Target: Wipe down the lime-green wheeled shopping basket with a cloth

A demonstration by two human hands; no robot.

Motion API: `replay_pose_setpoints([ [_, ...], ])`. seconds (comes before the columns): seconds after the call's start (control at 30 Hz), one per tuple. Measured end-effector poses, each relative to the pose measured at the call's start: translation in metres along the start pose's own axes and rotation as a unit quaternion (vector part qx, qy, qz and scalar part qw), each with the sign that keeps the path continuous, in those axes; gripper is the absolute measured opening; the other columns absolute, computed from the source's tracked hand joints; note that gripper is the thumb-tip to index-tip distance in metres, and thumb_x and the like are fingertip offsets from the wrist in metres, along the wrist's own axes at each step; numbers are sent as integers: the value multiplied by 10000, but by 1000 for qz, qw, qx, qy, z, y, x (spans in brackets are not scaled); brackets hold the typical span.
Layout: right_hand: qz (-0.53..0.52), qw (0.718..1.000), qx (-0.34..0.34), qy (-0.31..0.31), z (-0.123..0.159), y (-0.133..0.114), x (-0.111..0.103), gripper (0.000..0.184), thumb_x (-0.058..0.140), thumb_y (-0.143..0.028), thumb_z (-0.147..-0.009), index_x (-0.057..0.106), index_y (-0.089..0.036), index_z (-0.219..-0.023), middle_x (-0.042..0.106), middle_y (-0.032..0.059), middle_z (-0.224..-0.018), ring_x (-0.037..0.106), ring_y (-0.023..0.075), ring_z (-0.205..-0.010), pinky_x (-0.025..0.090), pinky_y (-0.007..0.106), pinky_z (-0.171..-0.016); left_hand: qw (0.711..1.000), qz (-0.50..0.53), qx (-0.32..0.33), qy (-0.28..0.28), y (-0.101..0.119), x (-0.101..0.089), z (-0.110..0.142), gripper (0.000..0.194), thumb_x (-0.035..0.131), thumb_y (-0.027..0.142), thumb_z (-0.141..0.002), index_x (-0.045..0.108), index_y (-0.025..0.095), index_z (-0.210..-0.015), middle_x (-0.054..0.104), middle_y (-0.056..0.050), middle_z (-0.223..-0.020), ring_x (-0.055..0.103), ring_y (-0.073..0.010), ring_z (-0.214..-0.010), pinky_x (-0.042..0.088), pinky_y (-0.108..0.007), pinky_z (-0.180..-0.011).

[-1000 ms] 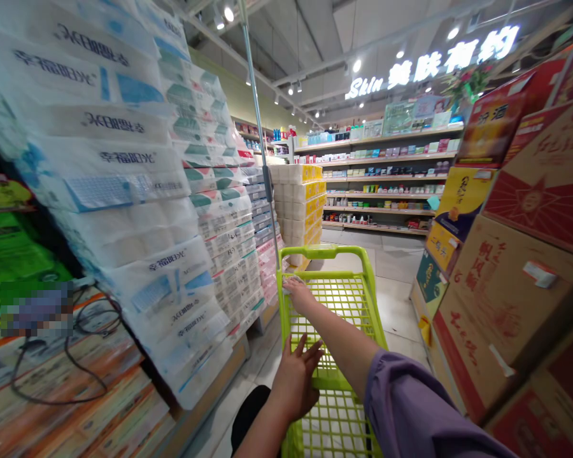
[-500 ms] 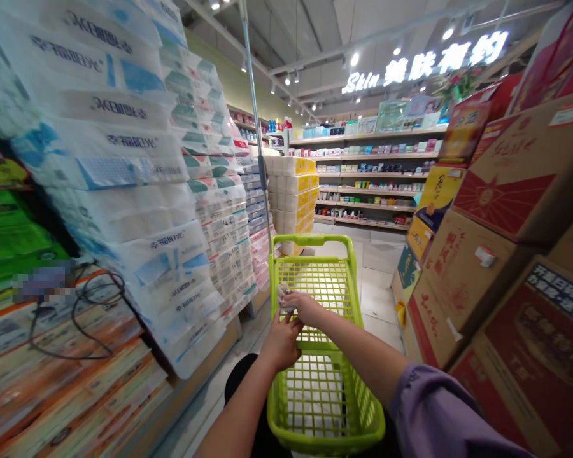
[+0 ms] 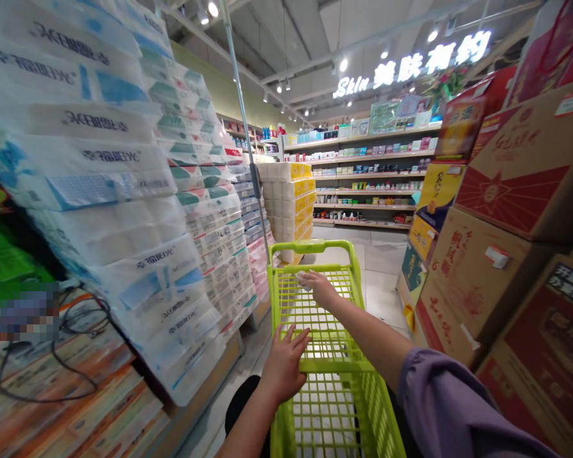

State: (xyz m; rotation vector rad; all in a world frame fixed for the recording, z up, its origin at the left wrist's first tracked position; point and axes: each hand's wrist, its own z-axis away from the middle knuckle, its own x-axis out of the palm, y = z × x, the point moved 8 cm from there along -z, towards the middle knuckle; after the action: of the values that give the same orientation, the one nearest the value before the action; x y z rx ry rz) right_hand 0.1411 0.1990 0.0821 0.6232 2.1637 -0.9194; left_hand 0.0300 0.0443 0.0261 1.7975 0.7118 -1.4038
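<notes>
A yellow-green plastic shopping basket (image 3: 327,366) with a looped handle and lattice sides stands in front of me, its handle end farther away. My right hand (image 3: 322,289) reaches over to the far lattice panel. Its fingers are closed on a small crumpled whitish wipe (image 3: 304,280), pressed against the lattice; whether it is cloth or paper I cannot tell. Nearer to me, my left hand (image 3: 286,362) lies at the left side of the basket with its fingers spread and nothing in them.
Tall stacks of wrapped tissue packs (image 3: 124,191) line the left, with a dark cable (image 3: 52,356) over orange packs. Cardboard cartons (image 3: 487,273) are piled on the right. A metal pole (image 3: 248,127) rises behind the basket, and stocked shelves (image 3: 372,168) stand at the back.
My hands were together at the basket's left side. My right hand has moved right and away from the left with the wipe; my left hand's fingers have spread.
</notes>
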Motion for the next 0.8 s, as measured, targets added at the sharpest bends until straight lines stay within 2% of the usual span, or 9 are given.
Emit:
replay_pose_setpoints([
  [0.07,33,999,18,-2,-29,-5,8,535,494,-4,-739,663,-251,-1182,544,53,-1375,401,235,-1341,292,473,-1131,1000,2,-1,-4,-2,2,0,775,588,204,-623,444,268,-1381,367,-6,-1517,195,-320,-1439,19,-595,-1174],
  [0.17,88,992,53,-71,-61,-10,37,666,515,17,-716,555,-281,-1311,415,32,-1485,271,239,-1414,234,487,-1149,1000,12,-6,-22,-7,6,-1,792,604,240,-624,430,285,-1395,331,15,-1535,183,-327,-1442,10,-592,-1179],
  [0.27,91,987,65,-112,-73,-9,57,740,542,26,-683,502,-270,-1360,380,50,-1506,281,266,-1410,275,489,-1128,999,22,-14,-35,-13,9,-1,800,607,251,-622,424,307,-1399,318,36,-1539,168,-324,-1447,-9,-590,-1184],
  [0.33,88,988,68,-107,-72,-1,58,759,539,26,-682,482,-270,-1379,376,48,-1508,299,256,-1403,282,459,-1131,999,25,-15,-37,-16,11,-2,810,603,235,-619,418,298,-1405,322,23,-1537,164,-326,-1449,-17,-597,-1182],
  [0.43,94,988,97,-79,-64,24,40,766,501,30,-708,432,-248,-1419,386,72,-1500,322,250,-1394,252,446,-1150,999,22,-14,-31,-18,11,-2,823,584,193,-614,411,291,-1412,340,2,-1528,173,-325,-1447,-4,-613,-1176],
  [0.53,106,983,141,-42,-48,60,7,738,474,35,-720,452,-227,-1409,440,105,-1460,370,266,-1367,279,469,-1135,1000,18,-8,-23,-15,9,-3,840,558,152,-595,413,296,-1409,348,15,-1522,181,-311,-1447,3,-608,-1182],
  [0.67,120,978,171,-15,-21,103,-39,693,498,26,-722,540,-299,-1333,528,46,-1393,413,251,-1342,331,456,-1111,999,4,-10,-34,-12,7,-4,863,527,115,-552,434,285,-1394,347,34,-1521,188,-305,-1446,28,-591,-1191],
  [0.8,130,971,202,0,6,125,-73,682,539,35,-696,584,-293,-1293,580,50,-1336,437,292,-1320,360,481,-1090,1000,5,-1,-17,-9,6,-5,833,528,133,-569,444,295,-1382,353,57,-1517,176,-282,-1451,13,-562,-1199],
])
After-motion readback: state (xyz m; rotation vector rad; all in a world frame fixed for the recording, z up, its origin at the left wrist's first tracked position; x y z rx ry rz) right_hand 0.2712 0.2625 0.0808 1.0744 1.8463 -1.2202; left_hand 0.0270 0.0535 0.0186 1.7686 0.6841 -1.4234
